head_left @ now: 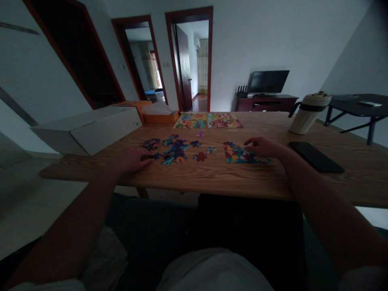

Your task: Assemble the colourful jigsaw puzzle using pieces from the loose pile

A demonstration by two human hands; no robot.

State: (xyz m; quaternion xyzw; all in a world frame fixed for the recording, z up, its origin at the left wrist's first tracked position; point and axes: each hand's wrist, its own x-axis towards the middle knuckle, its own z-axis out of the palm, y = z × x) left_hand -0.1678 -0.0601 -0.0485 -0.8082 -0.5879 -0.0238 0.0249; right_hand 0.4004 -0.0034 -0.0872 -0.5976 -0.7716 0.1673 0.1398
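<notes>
My left hand (135,158) rests low over the table at the left edge of a loose heap of jigsaw pieces (176,149). Its fingers reach out, slightly apart, beside a dark blue puzzle piece (155,156); whether they touch it is too dark to tell. My right hand (260,146) hovers over or touches a partly joined jigsaw puzzle (235,154), fingers apart and bent, covering part of its upper right. Between the two groups lie a reddish piece (200,156), a light blue piece (211,150) and a dark piece (195,143). A pink piece (200,134) lies farther back.
Colourful picture sheets (209,120) lie at the wooden table's (182,178) far edge. A white box (91,127) and an orange box (162,117) with tissue-like paper stand left. On the right are a black phone (315,157) and a cream tumbler (308,115).
</notes>
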